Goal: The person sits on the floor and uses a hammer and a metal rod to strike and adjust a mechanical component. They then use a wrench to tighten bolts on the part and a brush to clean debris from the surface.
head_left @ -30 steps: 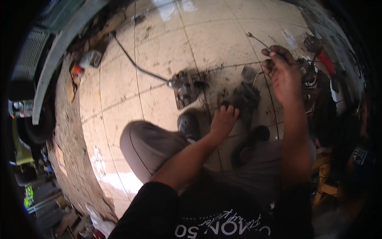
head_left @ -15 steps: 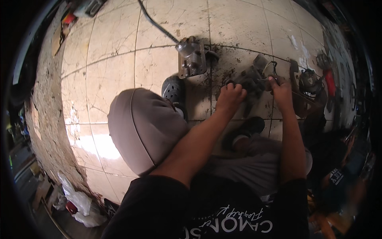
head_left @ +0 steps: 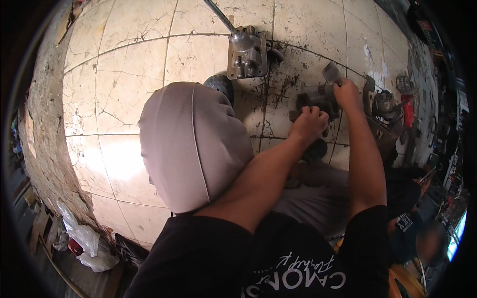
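My left hand (head_left: 310, 122) has its fingers curled over the near edge of a grimy grey metal part (head_left: 312, 93) on the tiles. To its right, my right hand (head_left: 348, 94) is closed, fingers pinched together at the part's far right side. Just beyond those fingers juts a flat grey blade-like piece (head_left: 331, 72); I cannot tell whether the hand grips it. Farther off to the left lies a flanged metal housing (head_left: 246, 55) with a long rod (head_left: 218, 16) rising from it. Neither hand touches that housing.
My dark clog (head_left: 218, 84) is close to the housing. Rusty metal parts (head_left: 385, 105) and a red-handled object (head_left: 408, 111) lie at the right. Dark debris (head_left: 278, 82) is scattered over the tiles (head_left: 129, 74). Another person (head_left: 422, 238) is at the lower right; plastic bags (head_left: 89, 243) lie lower left.
The view has shifted, so the housing appears higher. My right hand has moved away from me, up to the flat grey piece. My left hand stays on the metal part.
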A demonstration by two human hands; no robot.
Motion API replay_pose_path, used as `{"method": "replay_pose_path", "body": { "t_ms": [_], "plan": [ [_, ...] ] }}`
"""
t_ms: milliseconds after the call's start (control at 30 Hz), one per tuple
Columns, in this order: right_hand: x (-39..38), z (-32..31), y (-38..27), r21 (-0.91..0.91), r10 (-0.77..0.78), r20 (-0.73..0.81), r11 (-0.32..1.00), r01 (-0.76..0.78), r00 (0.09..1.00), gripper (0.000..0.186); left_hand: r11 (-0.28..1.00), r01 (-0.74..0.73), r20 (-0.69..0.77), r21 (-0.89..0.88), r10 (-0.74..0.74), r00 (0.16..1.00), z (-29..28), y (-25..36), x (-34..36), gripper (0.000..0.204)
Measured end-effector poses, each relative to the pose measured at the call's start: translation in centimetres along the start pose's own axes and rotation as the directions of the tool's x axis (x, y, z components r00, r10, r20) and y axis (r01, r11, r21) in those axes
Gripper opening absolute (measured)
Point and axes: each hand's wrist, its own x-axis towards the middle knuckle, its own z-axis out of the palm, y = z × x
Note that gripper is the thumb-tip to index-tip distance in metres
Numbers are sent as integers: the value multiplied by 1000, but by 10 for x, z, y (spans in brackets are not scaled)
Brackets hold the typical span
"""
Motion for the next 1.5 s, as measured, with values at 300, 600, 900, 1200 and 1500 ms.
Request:
{"method": "replay_pose_path", "body": {
  "t_ms": [300,600,900,1200,1500],
  "plan": [
    [16,1,14,140,8,244,989,-44,970,41,1000,-24,57,-3,24,998,6,2,3,24],
    [45,-2,7,78,-84,323,995,62,943,43,999,-27,52,23,25,998,3,-2,1,26],
    [61,-11,-17,33,-39,588,999,24,808,38,1000,-14,22,10,14,1000,3,-2,0,23],
    [61,8,8,71,-167,483,986,152,859,32,1000,3,-10,-26,-3,1000,1,-3,0,21],
    [45,4,8,158,-279,434,960,232,856,27,999,-36,45,13,36,998,-2,-4,0,27]
  ]
}}
